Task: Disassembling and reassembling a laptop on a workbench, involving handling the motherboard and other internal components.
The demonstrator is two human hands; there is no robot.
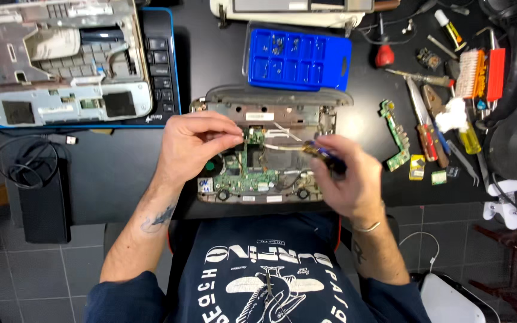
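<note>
An opened grey laptop base (270, 107) lies on the black desk in front of me, its green circuit board (243, 173) exposed. My left hand (195, 146) rests on the left part of the base, fingertips pinched at the top of the board near a small green module (255, 136). My right hand (345, 176) hovers over the right half of the base and grips a screwdriver (321, 152) with a dark blue and yellow handle, its end pointing left toward the board. What the left fingertips pinch is too small to tell.
A blue compartment tray (297, 60) with small screws sits behind the base. A removed laptop cover (61, 60) lies at the back left on a black keyboard. Small green boards (397, 134), screwdrivers, a brush (471, 73) and tweezers crowd the right. A black cable coil (31, 161) lies left.
</note>
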